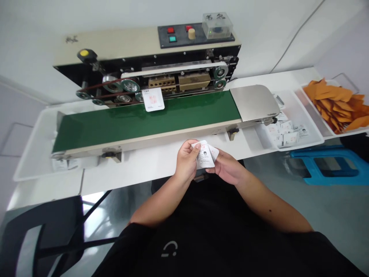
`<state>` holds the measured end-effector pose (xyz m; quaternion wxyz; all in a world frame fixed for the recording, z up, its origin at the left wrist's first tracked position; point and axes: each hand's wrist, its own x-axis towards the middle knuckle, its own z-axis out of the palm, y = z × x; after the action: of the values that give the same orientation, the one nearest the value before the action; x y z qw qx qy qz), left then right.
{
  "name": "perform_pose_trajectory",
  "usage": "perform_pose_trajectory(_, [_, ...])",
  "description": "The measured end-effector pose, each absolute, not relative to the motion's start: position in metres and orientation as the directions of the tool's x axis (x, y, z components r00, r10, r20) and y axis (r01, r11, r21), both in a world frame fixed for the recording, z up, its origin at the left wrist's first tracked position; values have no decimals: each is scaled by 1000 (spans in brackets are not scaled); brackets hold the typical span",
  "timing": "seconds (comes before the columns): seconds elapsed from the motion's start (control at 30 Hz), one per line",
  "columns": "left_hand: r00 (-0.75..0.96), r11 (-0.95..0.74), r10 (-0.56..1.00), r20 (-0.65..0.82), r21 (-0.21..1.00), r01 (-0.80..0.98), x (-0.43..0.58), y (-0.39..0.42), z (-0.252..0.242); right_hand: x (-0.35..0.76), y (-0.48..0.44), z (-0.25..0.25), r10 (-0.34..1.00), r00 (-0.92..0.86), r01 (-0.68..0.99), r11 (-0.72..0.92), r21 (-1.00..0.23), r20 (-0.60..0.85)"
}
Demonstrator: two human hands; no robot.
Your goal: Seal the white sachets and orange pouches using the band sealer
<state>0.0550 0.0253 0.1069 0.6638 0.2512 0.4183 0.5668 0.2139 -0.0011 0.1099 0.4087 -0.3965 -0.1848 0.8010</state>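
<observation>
Both hands meet at the table's front edge, holding small white printed sachets [205, 155]. My left hand [186, 161] is closed, pinching the front sachet by its left side. My right hand [227, 166] is closed under the sachets, gripping them from the right. Another white sachet [153, 99] stands on the green conveyor belt [127, 121], its top edge in the sealing machine's [150, 50] jaws.
A white tray [313, 132] to the right holds several white sachets. Farther right, another tray [309, 100] holds several orange packets [336, 104]. A white tray [31, 154] sits at the belt's left end. A blue stool [331, 165] stands on the floor at right.
</observation>
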Motion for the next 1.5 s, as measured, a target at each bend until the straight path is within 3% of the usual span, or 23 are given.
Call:
perform_pose_trajectory(0.2, [108, 312, 946, -304, 778, -545, 54, 26, 99, 216, 0, 104, 774, -426, -534, -633, -560, -469])
perform_pose_trajectory(0.43, [108, 259, 965, -240, 795, -549, 57, 28, 100, 219, 1, 108, 779, -438, -462, -623, -631, -449])
perform_pose_trajectory(0.63, [99, 253, 965, -243, 766, -591, 47, 29, 98, 258, 25, 144, 844, -226, -390, -536, -748, -487])
perform_pose_trajectory(0.83, [102, 255, 964, -245, 752, -607, 41, 25, 95, 310, 97, 205, 937, -22, -306, -337, -890, -348])
perform_pose_trajectory(1.03, [82, 261, 961, -264, 766, -587, 41, 25, 96, 326, 165, 216, 935, 165, -182, -286, -941, -315])
perform_pose_trajectory(1.5, [71, 220, 972, -224, 764, -606, 31, 26, 89, 288, 208, 216, 907, 120, -64, -399, -915, -404])
